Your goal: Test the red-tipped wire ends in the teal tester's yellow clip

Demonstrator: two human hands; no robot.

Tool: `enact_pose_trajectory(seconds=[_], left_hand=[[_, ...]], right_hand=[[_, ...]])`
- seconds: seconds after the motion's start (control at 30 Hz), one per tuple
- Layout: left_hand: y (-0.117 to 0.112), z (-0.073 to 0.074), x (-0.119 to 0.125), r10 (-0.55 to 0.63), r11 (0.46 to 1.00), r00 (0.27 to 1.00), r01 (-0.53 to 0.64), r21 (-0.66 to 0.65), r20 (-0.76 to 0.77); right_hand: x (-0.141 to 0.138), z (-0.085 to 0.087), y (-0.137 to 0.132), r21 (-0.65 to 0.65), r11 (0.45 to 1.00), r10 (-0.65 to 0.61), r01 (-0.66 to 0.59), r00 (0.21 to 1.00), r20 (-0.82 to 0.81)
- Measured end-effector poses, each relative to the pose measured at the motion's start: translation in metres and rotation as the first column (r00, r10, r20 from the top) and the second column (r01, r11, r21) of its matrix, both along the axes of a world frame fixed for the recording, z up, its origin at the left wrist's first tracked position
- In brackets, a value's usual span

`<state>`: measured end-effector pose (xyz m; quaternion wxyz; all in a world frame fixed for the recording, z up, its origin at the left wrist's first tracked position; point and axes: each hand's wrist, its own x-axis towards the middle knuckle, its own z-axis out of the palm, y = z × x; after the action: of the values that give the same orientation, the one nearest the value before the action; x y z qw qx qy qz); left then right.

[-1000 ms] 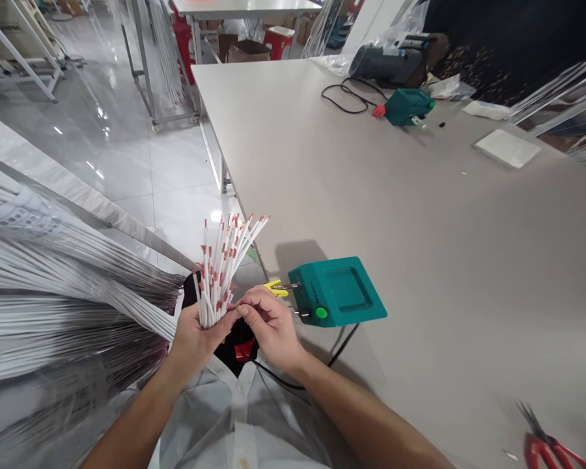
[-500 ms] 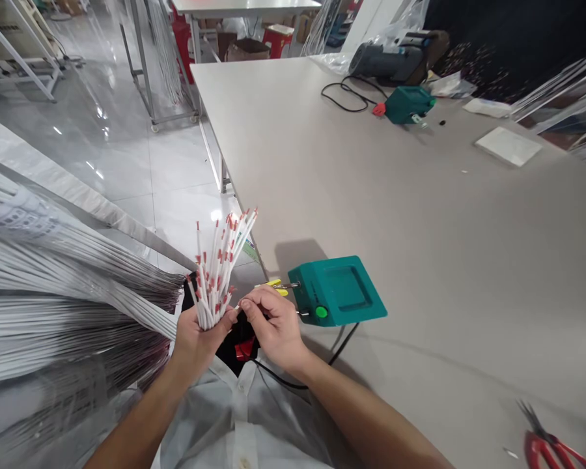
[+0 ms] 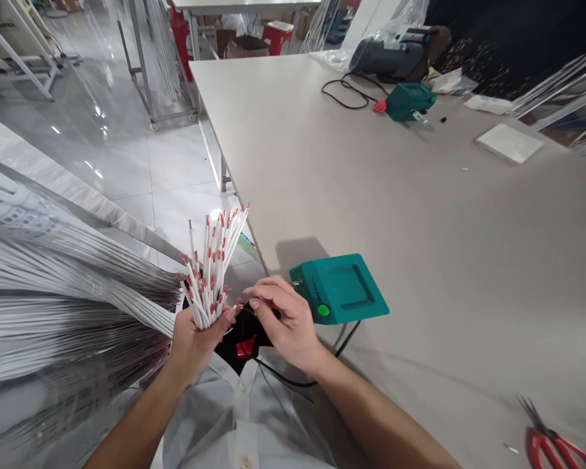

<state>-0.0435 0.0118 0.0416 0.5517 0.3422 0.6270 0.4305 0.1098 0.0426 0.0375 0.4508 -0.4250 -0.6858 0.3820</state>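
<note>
My left hand (image 3: pixel 193 339) is closed around a bundle of white wires with red tips (image 3: pixel 212 264), which fan upward over the table's near left corner. My right hand (image 3: pixel 283 316) pinches the end of one thin wire at the base of the bundle, fingers closed. Just right of that hand sits a small teal box with a green button (image 3: pixel 342 288) on the beige table (image 3: pixel 420 215). A black cable runs from the box toward me.
Long bundles of white wires in clear wrap (image 3: pixel 53 286) lie at my left. Red-handled scissors (image 3: pixel 549 436) rest at the table's near right. A second teal box (image 3: pixel 409 101), a black device (image 3: pixel 390 58) and a white pad (image 3: pixel 510 142) stand at the far side.
The wire bundle has tilted slightly left and dropped a little. My right hand has shifted right and now covers the yellow part beside the teal box.
</note>
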Motion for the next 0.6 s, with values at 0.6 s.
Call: enact_pose_trajectory(seconds=[0.6], left_hand=[[-0.008, -0.003, -0.023, -0.228, 0.971, 0.956, 0.209, 0.119, 0.183]], right_hand=[[-0.008, 0.015, 0.014, -0.364, 0.770, 0.348, -0.524, 0.823, -0.449]])
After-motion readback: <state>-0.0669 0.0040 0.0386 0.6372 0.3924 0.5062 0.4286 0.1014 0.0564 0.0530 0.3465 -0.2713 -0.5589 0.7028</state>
